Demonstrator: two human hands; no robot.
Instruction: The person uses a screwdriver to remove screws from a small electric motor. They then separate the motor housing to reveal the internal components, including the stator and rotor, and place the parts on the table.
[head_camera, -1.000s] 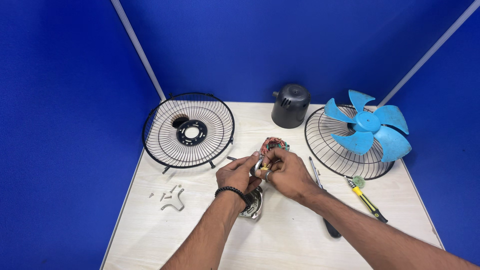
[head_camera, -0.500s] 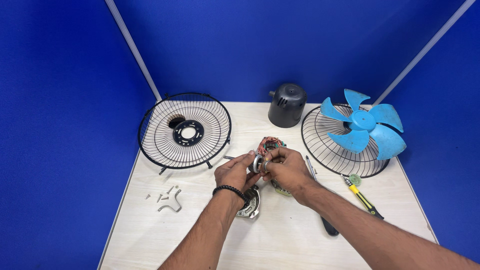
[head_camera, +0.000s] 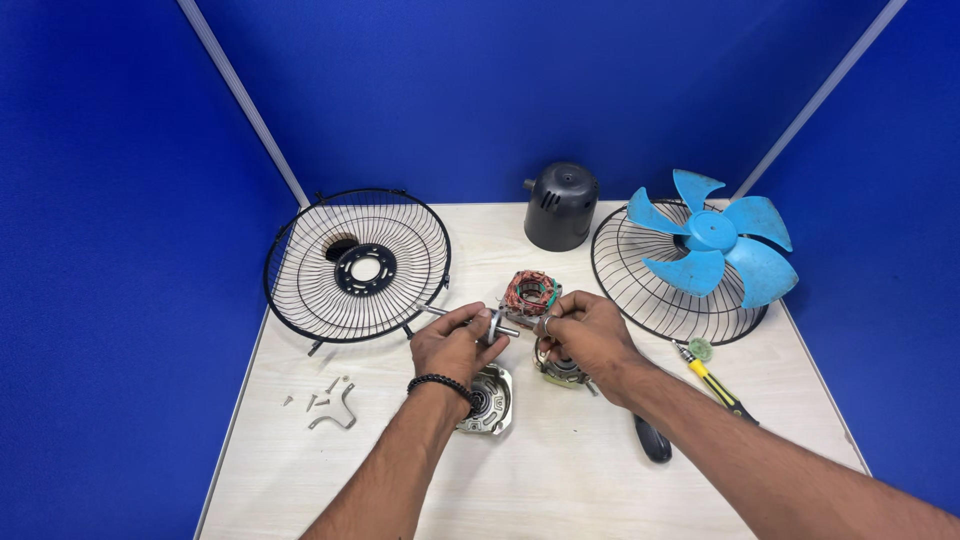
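Both bare forearms are extended from the lower edge of the view and are angled inward, so that the hands are brought close together near the middle. The left hand is held palm down with the fingers curled and pinched shut at the tips; a dark beaded band is worn at its wrist. The right hand is turned with its back upward, the fingers bent and closed toward the thumb. The fingertips of the two hands are kept just apart.

rear grille left | motor cover behind; blade on front grille right
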